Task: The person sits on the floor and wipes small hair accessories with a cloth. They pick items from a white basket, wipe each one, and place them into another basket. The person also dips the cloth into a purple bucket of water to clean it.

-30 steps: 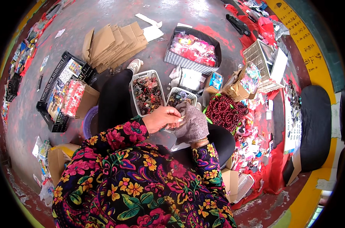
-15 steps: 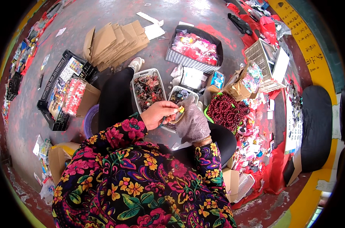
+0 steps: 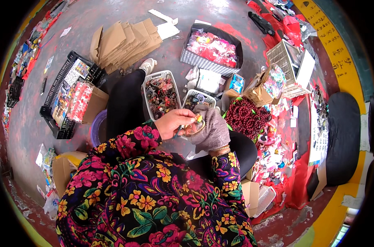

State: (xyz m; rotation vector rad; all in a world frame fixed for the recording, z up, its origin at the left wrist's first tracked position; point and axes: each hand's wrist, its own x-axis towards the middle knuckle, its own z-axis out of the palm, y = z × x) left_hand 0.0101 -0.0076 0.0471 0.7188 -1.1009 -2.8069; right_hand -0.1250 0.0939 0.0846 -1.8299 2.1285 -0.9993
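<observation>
My left hand point(image 3: 174, 123) is closed, with thumb and forefinger pinching a small hair tie point(image 3: 199, 118) by its yellow ornament. A thin, pale loop shows just below the ornament, and a dark bluish strand hangs under the fingers. Grey-mauve cloth point(image 3: 213, 129) covers my right hand point(image 3: 216, 140) up to a beaded bracelet point(image 3: 220, 149). The cloth lies against the loop; the fingers under it are hidden. Beyond the hands stand a white basket point(image 3: 176, 88) of tangled hair ties and a smaller white basket point(image 3: 213, 100) of similar pieces.
Dark red bead strings point(image 3: 248, 119) lie heaped to the right. Farther off are a checked bin point(image 3: 207, 64) of pink packets, flattened cardboard point(image 3: 125, 45) and a white crate point(image 3: 277, 57). A black crate point(image 3: 71, 70) stands left, near a purple basin point(image 3: 98, 129).
The cloth-covered right hand has turned, its pointed cloth tip now lower and rounder. The pale loop shows more clearly. My left hand has shifted slightly right, still pinching the hair tie.
</observation>
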